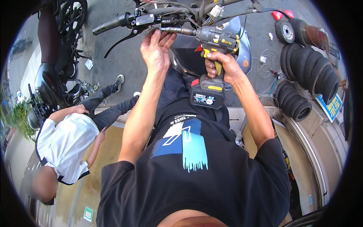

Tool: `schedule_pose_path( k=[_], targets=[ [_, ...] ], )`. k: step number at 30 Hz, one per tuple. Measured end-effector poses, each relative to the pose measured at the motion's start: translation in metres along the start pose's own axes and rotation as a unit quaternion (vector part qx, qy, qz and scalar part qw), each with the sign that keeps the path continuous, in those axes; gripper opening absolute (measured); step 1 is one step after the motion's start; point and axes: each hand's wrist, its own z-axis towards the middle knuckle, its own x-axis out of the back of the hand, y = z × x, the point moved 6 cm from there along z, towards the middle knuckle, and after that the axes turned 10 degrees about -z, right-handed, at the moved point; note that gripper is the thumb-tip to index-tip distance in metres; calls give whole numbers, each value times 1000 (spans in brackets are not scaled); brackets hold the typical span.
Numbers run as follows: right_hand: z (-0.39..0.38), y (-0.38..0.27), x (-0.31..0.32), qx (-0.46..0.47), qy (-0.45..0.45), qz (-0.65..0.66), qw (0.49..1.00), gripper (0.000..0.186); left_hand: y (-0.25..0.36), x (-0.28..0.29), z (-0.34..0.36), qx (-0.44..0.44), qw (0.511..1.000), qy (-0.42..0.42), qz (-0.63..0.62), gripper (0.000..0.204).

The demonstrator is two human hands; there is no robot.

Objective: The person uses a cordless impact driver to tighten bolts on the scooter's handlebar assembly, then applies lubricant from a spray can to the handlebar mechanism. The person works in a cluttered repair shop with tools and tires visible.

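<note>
Two bare hands are at work just below a motorcycle handlebar. The right hand [220,68] grasps the handle of a cordless power driver [216,39], its fingers wrapped round and the index finger near the yellow trigger [206,53]. The left hand [155,49] is raised palm inward, fingers partly bent, with the fingertips at the driver's nose; whether they pinch a small part or only touch the metal socket [177,30] cannot be told.

The driver lies level between the hands, its socket pointing left and its black battery [208,92] hanging toward the wearer's waist. Directly above the left hand is a fluid reservoir with a silver cap [145,19]. Left of it extend a black rubber grip [111,24] and a curved brake lever [120,44]. Loose wires and a white connector [216,10] sit above the driver; a grey body panel [244,49] stands behind it.

Farther right, several used tyres [310,70] are stacked beside a wheel [285,31], and a thin hose [261,70] coils on the pavement. Farther left, a second person in a white shirt [70,140] is beside another motorcycle [49,81].
</note>
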Motion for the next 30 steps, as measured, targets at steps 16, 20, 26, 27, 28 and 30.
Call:
schedule_pose_path(
  k=[16,20,26,27,28,30],
  targets=[
    [4,-4,0,8,7,20,1000,25,-10,-8,10,-35,999,-30,-14,20],
    [6,-7,0,4,3,13,1000,24,-9,-6,18,-9,998,-61,-8,21],
    [9,-8,-2,8,9,20,1000,24,-7,0,30,18,997,-78,6,26],
    [9,-8,-3,9,8,20,1000,24,-7,0,31,14,997,-78,11,25],
    [10,-9,-3,9,5,20,1000,24,-7,0,31,10,997,-78,16,24],
    [11,-7,-1,7,2,22,1000,25,-4,-4,27,5,997,-69,28,24]
  ],
)
